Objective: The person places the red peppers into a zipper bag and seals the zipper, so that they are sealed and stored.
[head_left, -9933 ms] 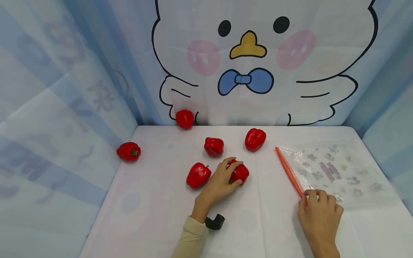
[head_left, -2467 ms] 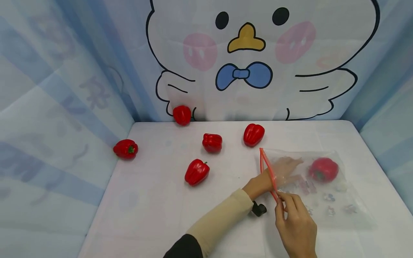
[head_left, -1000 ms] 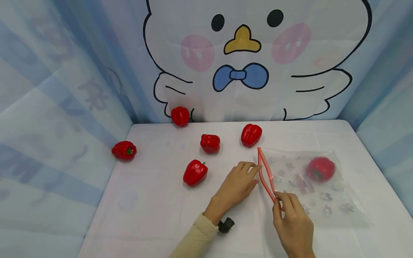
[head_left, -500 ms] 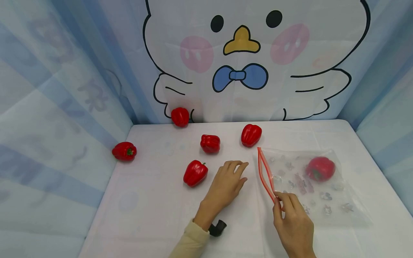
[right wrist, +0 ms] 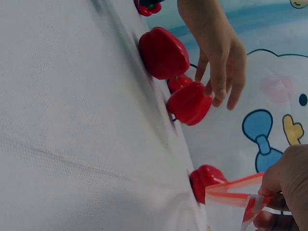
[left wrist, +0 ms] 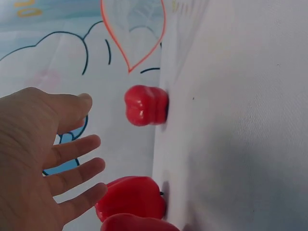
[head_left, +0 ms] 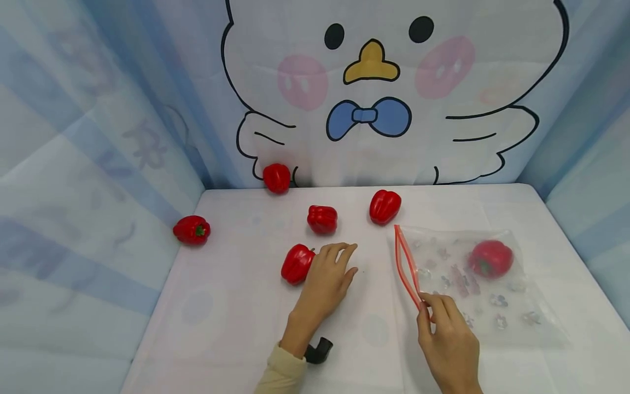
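Left hand [head_left: 322, 284] has swung from the mouth of the clear bag [head_left: 465, 279] back to the loose peppers

Its fingers, a second ago at the bag's red strip [head_left: 397, 241], are now well apart from it over the surface [head_left: 226, 328], loosely spread and holding nothing. The right hand [head_left: 450, 342] is where it was, its fingers pinching the near end of that strip while the mouth gapes toward the left hand. Past the right fingertips, inside the bag, lies the bagged pepper [head_left: 491, 258].

What seems to matter most is how the stemmed pepper [head_left: 295, 264] sits against the left fingers. It rests just to their left, beside the knuckles and a little short of the fingertips. Its long axis slants away and to the right, roughly alongside the hand, stem end farther off. The left hand is clearly nearer; the right is well apart. From the head view the left hand overlaps this pepper's edge; whether they touch, I cannot tell.

Ahead of the left fingertips and slightly left sits the middle pepper [head_left: 322, 220]; ahead and right, the rightmost pepper [head_left: 385, 207]. Farther to their left are the back pepper [head_left: 276, 178] and the outer pepper [head_left: 191, 230].
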A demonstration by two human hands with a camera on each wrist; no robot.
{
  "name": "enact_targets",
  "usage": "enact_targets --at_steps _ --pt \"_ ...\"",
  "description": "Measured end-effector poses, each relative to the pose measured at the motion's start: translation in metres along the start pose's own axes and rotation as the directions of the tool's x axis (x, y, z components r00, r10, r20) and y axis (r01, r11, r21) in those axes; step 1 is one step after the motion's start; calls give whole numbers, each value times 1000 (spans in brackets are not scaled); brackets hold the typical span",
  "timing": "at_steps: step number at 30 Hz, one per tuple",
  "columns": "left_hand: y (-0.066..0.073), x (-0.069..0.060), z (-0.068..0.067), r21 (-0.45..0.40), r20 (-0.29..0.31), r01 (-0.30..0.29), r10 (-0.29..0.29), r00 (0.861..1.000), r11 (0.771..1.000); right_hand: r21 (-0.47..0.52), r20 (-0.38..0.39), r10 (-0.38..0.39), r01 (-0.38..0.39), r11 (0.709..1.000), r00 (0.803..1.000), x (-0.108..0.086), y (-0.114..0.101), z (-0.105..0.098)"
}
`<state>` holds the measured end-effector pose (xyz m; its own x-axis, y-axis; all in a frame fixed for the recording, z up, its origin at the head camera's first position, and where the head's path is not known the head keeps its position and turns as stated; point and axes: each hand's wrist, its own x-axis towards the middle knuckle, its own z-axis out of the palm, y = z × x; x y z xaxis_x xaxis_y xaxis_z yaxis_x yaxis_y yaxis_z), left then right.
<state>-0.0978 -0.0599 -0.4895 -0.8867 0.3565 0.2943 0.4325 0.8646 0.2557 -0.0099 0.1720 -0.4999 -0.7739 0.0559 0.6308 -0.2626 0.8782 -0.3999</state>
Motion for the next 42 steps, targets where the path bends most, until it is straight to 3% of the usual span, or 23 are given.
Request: enact_targets --at_steps 10,26,31,38,42 --pt "-16 -14 -7 6 -46 82 -82 996 997 -5 5 7 -7 1000 1000 -3 -1 1" --pt "-41 -30 -11 0 -188 96 -94 978 995 24 7 -12 12 1000 1000 -2 1 1" --pt "-45 -35 -10 3 -173 166 -163 971 986 21 3 -19 19 1000 1000 -2 1 2" --pt "-50 -42 -6 -43 -179 251 -254 950 967 14 5 -18 18 1000 1000 -4 1 3" --pt "-53 -45 -2 -82 -142 303 -312 939 949 11 14 -13 13 1000 1000 -4 1 3"
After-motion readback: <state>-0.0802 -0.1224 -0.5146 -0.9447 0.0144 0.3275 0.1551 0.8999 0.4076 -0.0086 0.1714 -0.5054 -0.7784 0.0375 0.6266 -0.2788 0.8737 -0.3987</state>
